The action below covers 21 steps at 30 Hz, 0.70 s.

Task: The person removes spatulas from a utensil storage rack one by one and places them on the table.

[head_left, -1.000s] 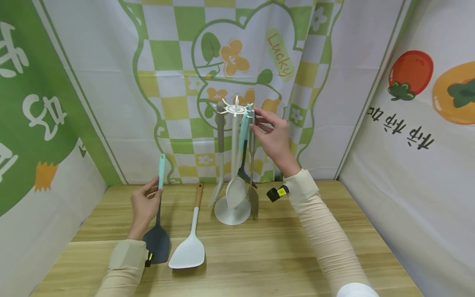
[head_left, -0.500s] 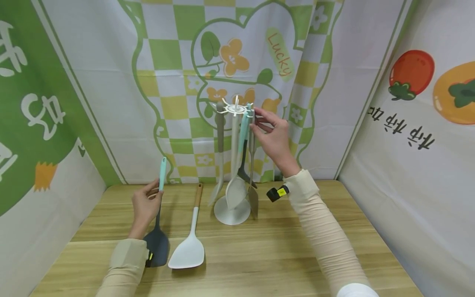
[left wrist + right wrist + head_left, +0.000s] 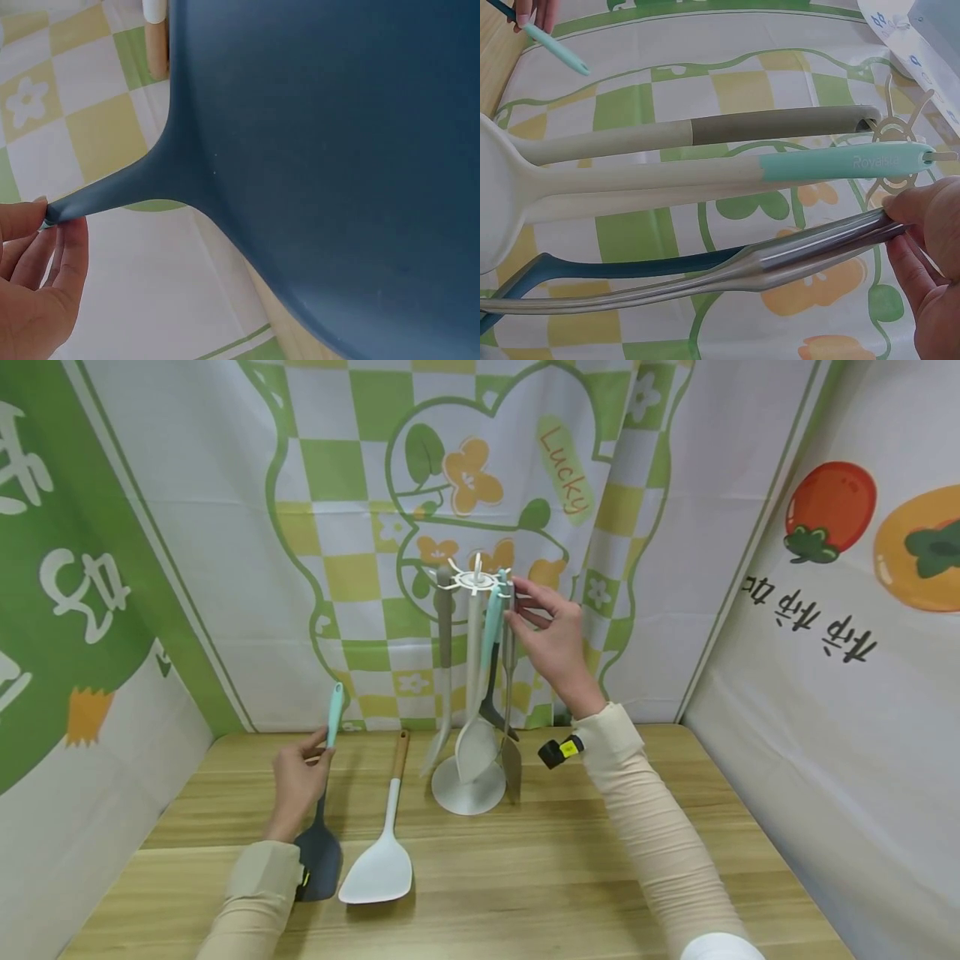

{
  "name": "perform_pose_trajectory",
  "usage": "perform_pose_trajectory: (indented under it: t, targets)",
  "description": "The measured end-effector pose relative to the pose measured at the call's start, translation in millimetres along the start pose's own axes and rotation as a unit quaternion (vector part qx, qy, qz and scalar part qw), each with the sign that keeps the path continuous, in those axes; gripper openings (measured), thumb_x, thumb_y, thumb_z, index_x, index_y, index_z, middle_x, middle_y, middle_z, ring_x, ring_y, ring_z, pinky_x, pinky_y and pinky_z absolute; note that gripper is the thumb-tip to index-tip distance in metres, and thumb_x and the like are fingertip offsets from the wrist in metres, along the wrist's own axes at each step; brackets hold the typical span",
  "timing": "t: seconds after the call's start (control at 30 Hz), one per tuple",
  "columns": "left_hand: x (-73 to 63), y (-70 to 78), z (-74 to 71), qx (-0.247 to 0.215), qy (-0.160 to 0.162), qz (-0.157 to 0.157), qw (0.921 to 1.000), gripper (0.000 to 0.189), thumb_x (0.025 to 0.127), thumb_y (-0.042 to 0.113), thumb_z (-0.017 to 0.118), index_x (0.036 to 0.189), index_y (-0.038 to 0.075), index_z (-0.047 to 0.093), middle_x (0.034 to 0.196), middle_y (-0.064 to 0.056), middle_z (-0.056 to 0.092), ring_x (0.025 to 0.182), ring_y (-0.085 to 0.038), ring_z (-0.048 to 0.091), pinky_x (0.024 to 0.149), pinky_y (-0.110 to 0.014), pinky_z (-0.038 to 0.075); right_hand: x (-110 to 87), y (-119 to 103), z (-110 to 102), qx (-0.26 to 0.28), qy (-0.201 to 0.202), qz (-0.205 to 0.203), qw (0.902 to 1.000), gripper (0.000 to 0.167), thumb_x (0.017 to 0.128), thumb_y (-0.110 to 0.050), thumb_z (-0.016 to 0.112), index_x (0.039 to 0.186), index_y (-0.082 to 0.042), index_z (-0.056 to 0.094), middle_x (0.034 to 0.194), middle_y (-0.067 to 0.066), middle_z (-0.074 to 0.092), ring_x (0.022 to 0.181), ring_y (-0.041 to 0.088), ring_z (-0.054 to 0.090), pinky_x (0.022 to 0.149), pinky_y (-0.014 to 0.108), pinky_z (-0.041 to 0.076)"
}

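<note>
Head view: left hand [image 3: 302, 783] pinches dark spatula [image 3: 321, 858] at base of its mint handle; right hand [image 3: 553, 631] pinches handle top of metal turner [image 3: 780, 260] at rack [image 3: 468, 800], near rear edge of tabletop [image 3: 600, 877]. White spatula [image 3: 378, 871] lies between dark spatula and rack, gap on rack side.

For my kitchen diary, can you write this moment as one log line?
left grip: holds dark spatula | right grip: pinches steel utensil at rack | white spatula: on table
</note>
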<state>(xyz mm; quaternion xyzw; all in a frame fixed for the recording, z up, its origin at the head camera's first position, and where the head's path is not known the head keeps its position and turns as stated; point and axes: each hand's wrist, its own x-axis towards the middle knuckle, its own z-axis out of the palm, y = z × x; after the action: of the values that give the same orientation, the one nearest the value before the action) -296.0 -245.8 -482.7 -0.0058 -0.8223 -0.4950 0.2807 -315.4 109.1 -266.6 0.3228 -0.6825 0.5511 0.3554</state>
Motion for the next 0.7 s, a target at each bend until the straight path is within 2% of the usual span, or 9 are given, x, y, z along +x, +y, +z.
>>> perform_pose_trajectory:
  t: [0.3, 0.5, 0.7]
  targets:
    - [0.4, -8.6, 2.4, 0.025, -0.013, 0.006, 0.9996, 0.037, 0.093, -0.011, 0.064, 0.13, -0.007, 0.065, 0.121, -0.033, 0.067, 0.097, -0.047, 0.071, 0.064, 0.0, 0.046, -0.4, 0.0, 0.1, 0.005, -0.003, -0.004, 1.0, 0.039, 0.085, 0.019, 0.069, 0.124, 0.017, 0.063, 0.118, 0.035, 0.066, 0.1, 0.05, 0.068, 0.089, 0.054, 0.059]
    - [0.6, -11.7, 3.4, 0.031, -0.02, 0.005, 0.9993, 0.037, 0.093, -0.01, 0.064, 0.13, -0.006, 0.065, 0.12, -0.032, 0.068, 0.096, -0.045, 0.072, 0.067, -0.01, 0.054, -0.4, -1.4, 0.8, -0.002, -0.001, 0.0, 1.0, 0.039, 0.085, 0.02, 0.068, 0.123, 0.018, 0.062, 0.119, 0.035, 0.066, 0.102, 0.051, 0.067, 0.09, 0.054, 0.059]
    - [2.4, -16.6, 4.4, 0.029, -0.019, 0.002, 0.9994, 0.037, 0.092, -0.012, 0.064, 0.129, -0.007, 0.066, 0.12, -0.032, 0.068, 0.096, -0.046, 0.072, 0.066, -0.002, 0.047, -0.3, -2.1, 1.2, -0.003, 0.0, -0.005, 1.0, 0.039, 0.085, 0.02, 0.068, 0.123, 0.018, 0.063, 0.118, 0.036, 0.066, 0.101, 0.051, 0.067, 0.089, 0.055, 0.059]
